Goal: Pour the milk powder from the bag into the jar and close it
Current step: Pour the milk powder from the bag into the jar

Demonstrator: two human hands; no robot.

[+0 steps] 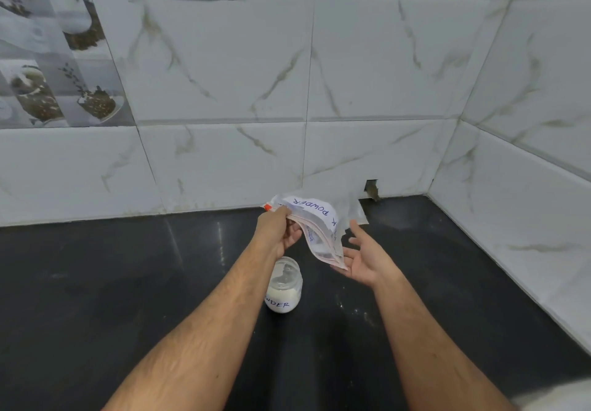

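Note:
A clear plastic bag (316,222) with a white label reading "POWDER" hangs upside down above the counter. My left hand (278,230) pinches its top edge by the red zip strip. My right hand (364,255) is spread palm-up just right of the bag, fingertips touching its lower corner, not gripping. Below and slightly left stands a small clear glass jar (284,286), lidless, with white powder in its lower half and a label reading "POWDER". My left wrist covers part of its rim. No lid is visible.
The black stone counter (128,282) runs to a marble-tiled wall (224,91) at the back and another on the right. A small hole (371,188) breaks the back tiles near the corner. A pale blurred object (563,396) sits at the bottom right.

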